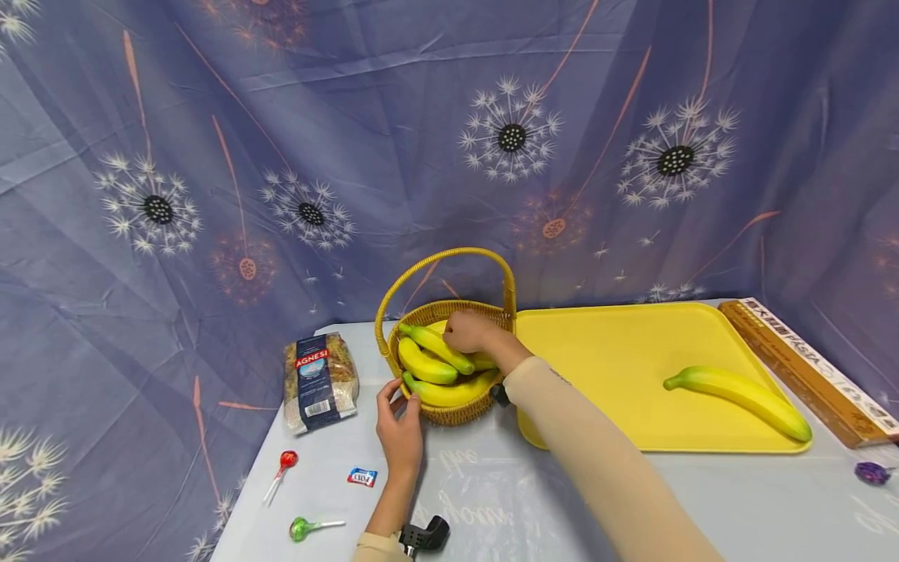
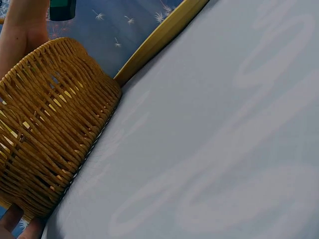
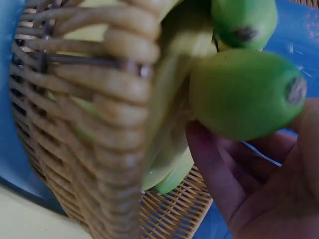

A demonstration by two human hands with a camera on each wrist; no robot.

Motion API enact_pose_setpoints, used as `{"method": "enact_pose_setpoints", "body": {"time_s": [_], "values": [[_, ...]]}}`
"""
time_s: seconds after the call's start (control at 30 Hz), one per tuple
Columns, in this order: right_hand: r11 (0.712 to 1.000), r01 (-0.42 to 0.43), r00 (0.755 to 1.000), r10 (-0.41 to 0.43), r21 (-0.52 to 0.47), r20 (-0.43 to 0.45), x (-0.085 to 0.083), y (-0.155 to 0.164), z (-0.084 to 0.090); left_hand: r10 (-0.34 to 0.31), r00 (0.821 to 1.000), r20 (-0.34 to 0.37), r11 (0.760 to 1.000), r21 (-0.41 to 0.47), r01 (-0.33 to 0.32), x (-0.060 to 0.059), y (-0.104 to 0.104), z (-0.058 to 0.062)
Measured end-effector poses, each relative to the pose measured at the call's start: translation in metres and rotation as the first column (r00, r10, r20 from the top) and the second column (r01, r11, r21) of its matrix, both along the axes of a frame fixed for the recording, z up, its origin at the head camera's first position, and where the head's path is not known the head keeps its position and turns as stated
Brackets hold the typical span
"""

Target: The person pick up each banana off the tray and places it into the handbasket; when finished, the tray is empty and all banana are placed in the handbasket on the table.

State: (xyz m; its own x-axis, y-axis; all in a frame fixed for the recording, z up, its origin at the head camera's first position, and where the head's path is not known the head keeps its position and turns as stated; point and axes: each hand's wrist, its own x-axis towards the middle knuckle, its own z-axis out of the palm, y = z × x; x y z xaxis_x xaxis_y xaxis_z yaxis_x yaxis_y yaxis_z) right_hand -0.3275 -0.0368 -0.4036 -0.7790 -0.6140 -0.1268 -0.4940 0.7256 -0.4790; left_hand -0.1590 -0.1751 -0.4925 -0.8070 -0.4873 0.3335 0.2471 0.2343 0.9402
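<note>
A yellow wicker basket (image 1: 460, 414) with a tall arched handle stands on the table, filled with several yellow bananas with green ends. My right hand (image 1: 469, 332) reaches over its right side. In the right wrist view its thumb and fingers grip a banana (image 3: 244, 94) by the green end, among the other bananas. At the basket's front left, my left hand (image 1: 400, 433) touches the outside with extended fingers and thumb. Its fingertips (image 2: 11, 217) show low against the weave in the left wrist view. Another banana (image 1: 740, 398) lies on a yellow tray (image 1: 583, 375).
Left of the basket is a pasta bag (image 1: 319, 382). Nearer lie a red lollipop (image 1: 288, 460), a green lollipop (image 1: 300, 528) and a small wrapped candy (image 1: 362, 476). A long box (image 1: 808, 367) borders the tray's right side, with a purple lollipop (image 1: 872, 473) in front. Behind hangs a dandelion-print curtain (image 1: 407, 156).
</note>
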Motion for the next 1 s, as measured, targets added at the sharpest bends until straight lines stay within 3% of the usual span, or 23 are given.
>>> {"method": "enact_pose_setpoints", "body": {"time_s": [0.23,0.4,0.63,0.73,0.9,1.0], "values": [[0.995,0.085,0.996,-0.085,0.050,0.015,0.005,-0.006,-0.001,0.007,1.000,-0.008,1.000,-0.016,-0.007,0.001,0.000,0.001],[0.996,0.077,0.997,-0.077,0.052,0.017,0.004,-0.010,-0.004,0.021,1.000,-0.007,0.999,-0.026,-0.021,0.000,0.000,-0.001],[0.993,0.078,0.997,-0.076,0.088,-0.030,0.007,-0.011,-0.009,0.037,0.999,-0.016,0.999,-0.007,-0.037,-0.014,-0.005,-0.029],[0.993,0.101,0.995,-0.100,0.053,-0.023,0.007,-0.008,-0.009,0.037,0.999,-0.016,0.999,-0.012,-0.037,-0.016,-0.006,-0.034],[0.997,0.069,0.998,-0.069,-0.044,0.001,0.005,-0.005,-0.011,0.025,0.999,-0.022,1.000,-0.008,-0.025,-0.017,-0.008,-0.032],[0.996,0.056,0.998,-0.056,-0.064,0.016,0.006,-0.003,-0.011,0.015,1.000,-0.011,1.000,-0.009,-0.015,-0.012,-0.007,-0.024]]}}
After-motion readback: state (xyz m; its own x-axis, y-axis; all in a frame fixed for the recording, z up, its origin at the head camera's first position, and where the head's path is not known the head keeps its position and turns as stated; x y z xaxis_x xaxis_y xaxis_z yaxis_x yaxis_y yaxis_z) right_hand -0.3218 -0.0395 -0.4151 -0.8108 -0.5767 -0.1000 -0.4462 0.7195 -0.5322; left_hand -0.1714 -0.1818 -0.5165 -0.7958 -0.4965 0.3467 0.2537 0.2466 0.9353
